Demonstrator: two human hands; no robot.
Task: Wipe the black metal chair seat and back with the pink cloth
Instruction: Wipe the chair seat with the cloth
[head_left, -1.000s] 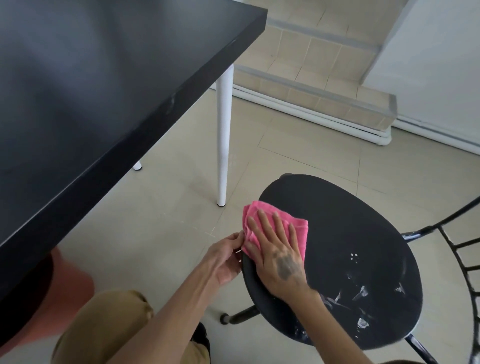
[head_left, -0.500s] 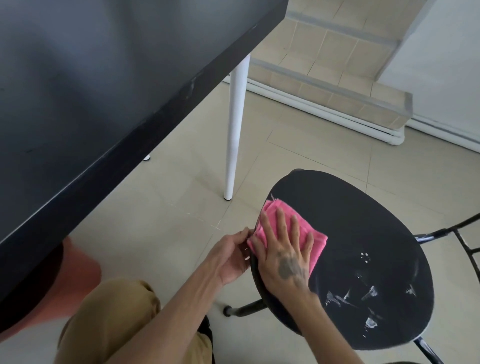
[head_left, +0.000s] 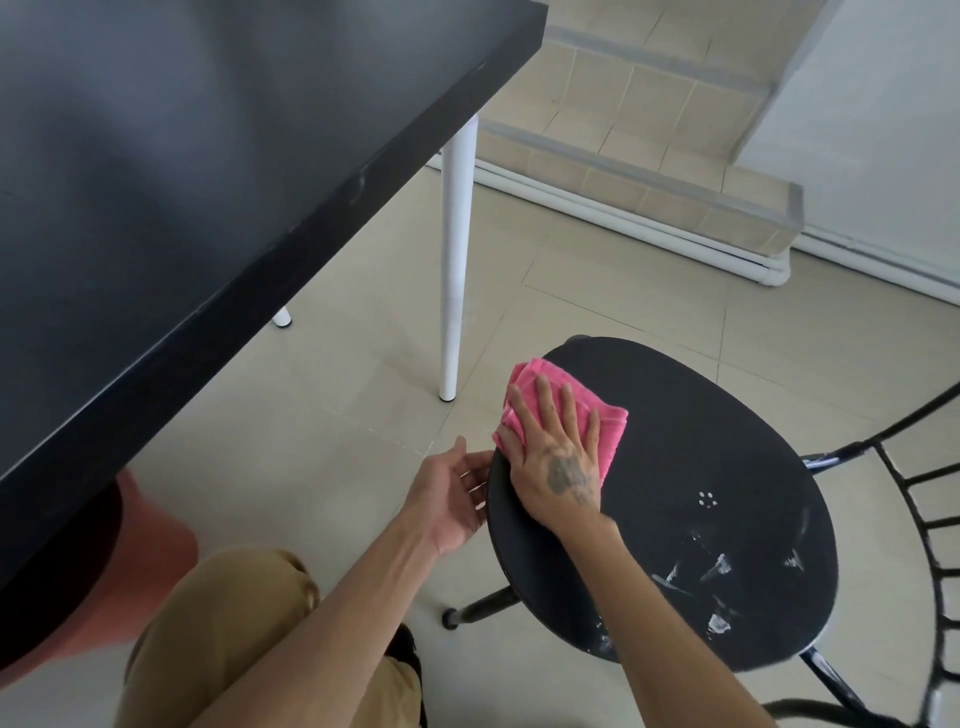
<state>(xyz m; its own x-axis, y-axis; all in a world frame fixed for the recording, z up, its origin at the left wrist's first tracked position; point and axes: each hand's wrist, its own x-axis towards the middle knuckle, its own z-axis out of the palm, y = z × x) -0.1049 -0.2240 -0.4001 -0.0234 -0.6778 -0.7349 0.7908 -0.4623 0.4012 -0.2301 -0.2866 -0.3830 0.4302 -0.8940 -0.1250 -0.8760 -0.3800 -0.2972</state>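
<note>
The black metal chair seat (head_left: 701, 457) is a round disc at lower right, with white smears (head_left: 719, 569) on its near right part. The chair back (head_left: 930, 525), thin black bars, shows at the right edge. A folded pink cloth (head_left: 613, 423) lies on the seat's left rim. My right hand (head_left: 558, 462) presses flat on it, fingers spread. My left hand (head_left: 449, 499) is beside the seat's left edge, palm open and turned toward the rim, holding nothing.
A black tabletop (head_left: 208, 182) overhangs the left side, with a white table leg (head_left: 456, 260) just left of the chair. Tiled steps (head_left: 649, 171) and a white wall lie beyond. My bent knee in tan trousers (head_left: 223, 634) is at the bottom, near a black chair leg (head_left: 483, 605).
My right hand has slid the cloth a little farther along the seat's left rim. My left hand has come off the rim and cloth edge and its fingers have spread.
</note>
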